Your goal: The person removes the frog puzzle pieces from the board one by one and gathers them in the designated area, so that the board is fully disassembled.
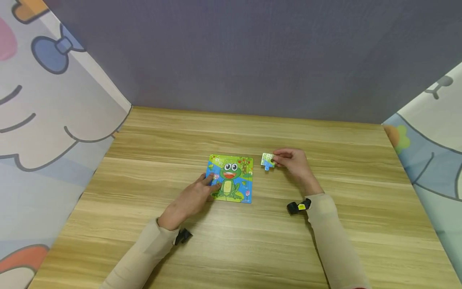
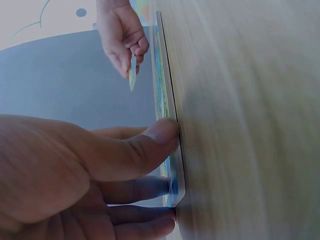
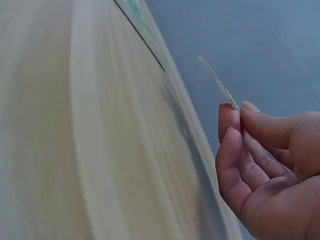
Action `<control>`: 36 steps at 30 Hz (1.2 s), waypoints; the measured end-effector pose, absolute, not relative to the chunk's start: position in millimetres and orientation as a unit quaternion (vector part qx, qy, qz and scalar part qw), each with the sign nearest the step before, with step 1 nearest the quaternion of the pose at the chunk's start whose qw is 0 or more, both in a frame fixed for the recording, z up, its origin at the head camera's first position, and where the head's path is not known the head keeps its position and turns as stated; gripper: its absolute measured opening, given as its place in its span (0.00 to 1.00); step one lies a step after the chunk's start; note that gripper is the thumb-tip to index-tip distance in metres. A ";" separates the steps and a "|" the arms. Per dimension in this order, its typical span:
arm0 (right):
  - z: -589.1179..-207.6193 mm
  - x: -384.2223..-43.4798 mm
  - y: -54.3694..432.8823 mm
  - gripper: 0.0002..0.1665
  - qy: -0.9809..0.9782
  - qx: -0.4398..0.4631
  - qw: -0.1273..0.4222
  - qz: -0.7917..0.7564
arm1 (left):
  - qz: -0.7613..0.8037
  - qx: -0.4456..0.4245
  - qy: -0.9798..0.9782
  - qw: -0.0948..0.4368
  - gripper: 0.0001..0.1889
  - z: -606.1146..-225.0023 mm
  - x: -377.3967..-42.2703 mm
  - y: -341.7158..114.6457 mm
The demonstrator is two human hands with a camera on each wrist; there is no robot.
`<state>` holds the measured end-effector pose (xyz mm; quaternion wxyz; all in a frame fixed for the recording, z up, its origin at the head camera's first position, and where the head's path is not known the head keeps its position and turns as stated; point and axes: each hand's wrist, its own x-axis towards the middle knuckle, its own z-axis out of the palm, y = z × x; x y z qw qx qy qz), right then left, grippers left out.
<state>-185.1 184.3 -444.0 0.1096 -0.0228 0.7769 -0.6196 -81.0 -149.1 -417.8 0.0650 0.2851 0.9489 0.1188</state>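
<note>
A square frog jigsaw puzzle [image 1: 229, 176] lies flat on the wooden table, showing a green frog on a blue and green ground. My left hand [image 1: 193, 197] rests at its lower left corner, fingers fairly straight. In the left wrist view the thumb [image 2: 155, 137] touches the board's edge and other fingertips meet it near the corner. To the right of the puzzle, my right hand [image 1: 294, 162] pinches a loose puzzle piece [image 1: 267, 160] between thumb and fingers. That piece is green and blue with a tab pointing down. In the right wrist view the piece [image 3: 219, 84] appears edge-on, raised off the table.
Wood-grain tabletop [image 1: 231, 249] surrounds the puzzle. A dark grey panel [image 1: 252, 60] rises behind the table's far edge. Cartoon-printed walls [image 1: 54, 104] stand on both sides. Black wrist devices [image 1: 298, 206] sit at both sleeves.
</note>
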 end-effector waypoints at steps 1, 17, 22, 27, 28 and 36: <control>-444.1 -184.6 188.1 0.19 0.779 -0.022 0.109 -0.617 | 0.119 0.286 0.949 0.064 0.24 -417.5 -80.7 -149.1; -449.0 -180.4 233.7 0.20 0.789 0.005 0.093 -0.608 | 0.116 0.291 0.948 0.061 0.23 -418.7 -81.4 -148.2; -446.6 -180.0 236.3 0.17 0.820 -0.007 0.088 -0.565 | 0.112 0.288 0.949 0.068 0.23 -418.7 -81.5 -147.7; -444.7 -178.8 235.1 0.15 0.848 -0.015 0.068 -0.525 | 0.113 0.286 0.949 0.066 0.23 -418.0 -81.5 -148.0; -444.4 -178.6 234.9 0.15 0.855 -0.017 0.064 -0.515 | 0.113 0.286 0.949 0.066 0.23 -418.1 -81.5 -148.1; -442.6 -177.8 233.6 0.13 0.882 -0.026 0.047 -0.469 | 0.112 0.285 0.949 0.070 0.23 -416.9 -81.1 -148.5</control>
